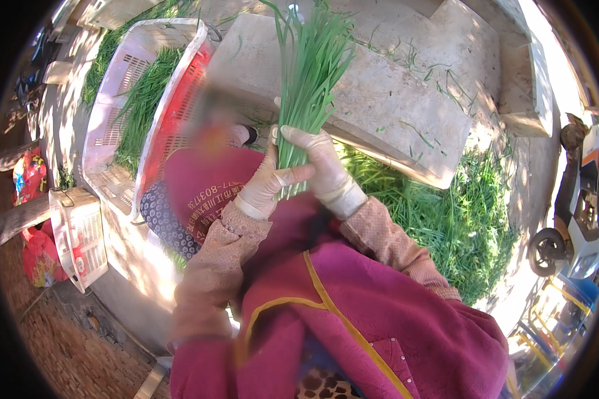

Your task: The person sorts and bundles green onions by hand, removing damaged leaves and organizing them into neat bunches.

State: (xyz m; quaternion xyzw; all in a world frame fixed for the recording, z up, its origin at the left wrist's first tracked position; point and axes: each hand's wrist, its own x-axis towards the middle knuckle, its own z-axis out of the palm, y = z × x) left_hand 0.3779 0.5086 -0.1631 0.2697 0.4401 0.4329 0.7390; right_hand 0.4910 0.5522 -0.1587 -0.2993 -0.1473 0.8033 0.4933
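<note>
Both gloved hands are closed round one upright bunch of garlic chives (311, 73), its long flat green leaves fanning out at the top. My left hand (271, 178) grips the lower stems from the left, its thumb pointing across them. From the right, my right hand (323, 163) wraps the same bunch slightly higher, its thumb over the front. The stem ends show just beneath my fingers. Behind the bunch lies a pale stone slab (386, 106) with loose leaf scraps on it.
A large white and red plastic crate (100, 139) at the left holds more chives. A big heap of loose greens (459, 226) lies on the ground to the right. A smaller crate (86, 236) stands at the far left. Another person in a maroon garment (203, 176) is close by on the left.
</note>
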